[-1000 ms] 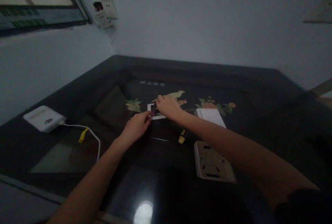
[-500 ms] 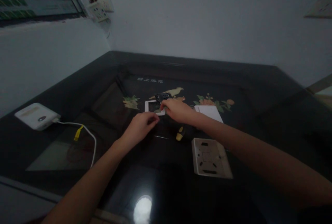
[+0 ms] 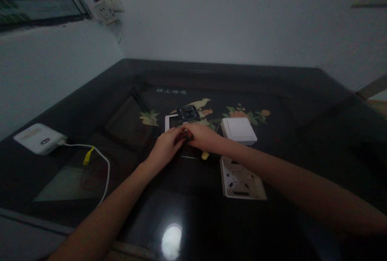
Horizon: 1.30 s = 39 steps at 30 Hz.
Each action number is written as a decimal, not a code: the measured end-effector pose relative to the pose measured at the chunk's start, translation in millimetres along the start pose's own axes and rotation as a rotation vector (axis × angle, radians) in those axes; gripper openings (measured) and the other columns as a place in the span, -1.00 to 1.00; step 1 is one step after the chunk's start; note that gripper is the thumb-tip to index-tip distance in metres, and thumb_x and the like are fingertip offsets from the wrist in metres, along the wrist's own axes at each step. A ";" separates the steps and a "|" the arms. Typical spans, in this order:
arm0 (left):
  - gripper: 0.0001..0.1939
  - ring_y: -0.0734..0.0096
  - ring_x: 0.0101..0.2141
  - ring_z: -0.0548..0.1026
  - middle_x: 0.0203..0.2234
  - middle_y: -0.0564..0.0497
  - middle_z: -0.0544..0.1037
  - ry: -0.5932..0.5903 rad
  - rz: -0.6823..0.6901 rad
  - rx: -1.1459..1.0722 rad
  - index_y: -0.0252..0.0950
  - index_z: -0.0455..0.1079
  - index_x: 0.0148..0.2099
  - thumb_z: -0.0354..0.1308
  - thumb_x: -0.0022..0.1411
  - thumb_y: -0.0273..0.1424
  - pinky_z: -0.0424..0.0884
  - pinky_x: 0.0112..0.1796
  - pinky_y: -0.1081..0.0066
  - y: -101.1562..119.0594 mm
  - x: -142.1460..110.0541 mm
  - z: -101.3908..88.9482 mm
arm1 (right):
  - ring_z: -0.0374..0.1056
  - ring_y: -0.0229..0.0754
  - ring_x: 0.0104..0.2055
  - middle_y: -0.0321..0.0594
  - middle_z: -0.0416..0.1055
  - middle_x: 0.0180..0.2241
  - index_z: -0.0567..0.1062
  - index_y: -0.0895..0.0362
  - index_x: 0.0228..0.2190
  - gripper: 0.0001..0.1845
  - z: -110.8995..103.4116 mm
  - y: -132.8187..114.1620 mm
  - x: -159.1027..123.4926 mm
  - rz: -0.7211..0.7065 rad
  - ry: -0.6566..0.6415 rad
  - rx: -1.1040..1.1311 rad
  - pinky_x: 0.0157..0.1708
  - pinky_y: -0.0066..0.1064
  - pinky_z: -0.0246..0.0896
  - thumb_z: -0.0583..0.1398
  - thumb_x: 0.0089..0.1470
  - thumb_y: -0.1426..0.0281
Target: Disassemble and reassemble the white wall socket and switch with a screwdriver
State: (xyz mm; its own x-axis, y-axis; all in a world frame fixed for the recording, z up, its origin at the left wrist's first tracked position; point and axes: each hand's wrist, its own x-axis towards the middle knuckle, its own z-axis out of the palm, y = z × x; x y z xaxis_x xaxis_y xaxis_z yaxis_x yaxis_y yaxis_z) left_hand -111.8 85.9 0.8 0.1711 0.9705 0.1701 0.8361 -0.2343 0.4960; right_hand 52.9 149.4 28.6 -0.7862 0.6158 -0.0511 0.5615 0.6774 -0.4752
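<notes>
My left hand (image 3: 165, 146) and my right hand (image 3: 202, 136) meet over the middle of the dark tabletop, fingers closed and fingertips together. Something small and dark shows between them, too unclear to name. Just behind the fingers lies a white rectangular frame (image 3: 167, 121), partly hidden by the hands. A black square plate with moulded details (image 3: 189, 112) rests at that frame's far right corner. Below my right hand pokes out the yellow end of a tool handle (image 3: 205, 155), its other end hidden.
A white wall-switch unit (image 3: 238, 129) and a shallow white mounting box (image 3: 242, 186) lie to the right, the box partly under my forearm. At left sits a white device (image 3: 39, 138) with a white cable (image 3: 104, 158) and yellow tag (image 3: 88, 156). Wall sockets (image 3: 105, 9) hang in the corner.
The black plate came out from under my right hand and now lies behind the white frame. My right hand moved nearer to me and joined the left. The view shifted slightly.
</notes>
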 end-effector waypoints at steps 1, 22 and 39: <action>-0.84 0.31 -0.32 0.51 -0.34 0.02 0.51 0.006 0.009 -0.009 -0.26 0.41 -0.14 0.14 0.24 -0.55 0.44 -0.28 0.37 -0.5 0.3 0.7 | 0.44 -0.09 -0.07 -0.11 0.45 0.00 0.44 0.15 0.01 -0.66 -1.6 1.4 -1.3 -0.014 0.013 0.022 -0.09 -0.12 0.42 0.23 0.23 0.30; -0.76 0.12 0.00 0.44 -0.06 -0.08 0.45 0.037 0.140 -0.036 -0.23 0.42 -0.03 0.21 0.24 -0.48 0.41 0.05 0.03 4.1 -8.1 9.2 | 0.09 0.22 0.34 0.02 0.06 0.34 0.26 -0.09 0.24 -0.11 -1.9 28.6 -218.9 0.108 0.098 0.083 0.14 0.18 0.25 0.43 -0.10 0.37; -0.79 0.26 -0.14 0.53 -0.16 -0.06 0.57 0.280 0.075 -0.099 -0.27 0.47 -0.08 0.08 0.30 -0.36 0.46 -0.03 0.24 10.0 -3.7 -36.0 | 0.15 0.30 0.30 0.22 0.22 0.27 0.35 0.18 0.17 -0.35 37.3 -48.6 -94.2 -0.364 0.141 -0.296 0.24 0.14 0.11 0.28 0.13 0.16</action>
State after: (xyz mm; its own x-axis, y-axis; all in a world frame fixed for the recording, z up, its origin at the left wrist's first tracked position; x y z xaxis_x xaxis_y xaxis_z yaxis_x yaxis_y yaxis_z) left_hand -122.9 77.9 35.8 0.0687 0.8998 0.4308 0.7695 -0.3226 0.5511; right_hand 90.0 43.3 23.7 -0.9140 0.3522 0.2015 0.3218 0.9317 -0.1686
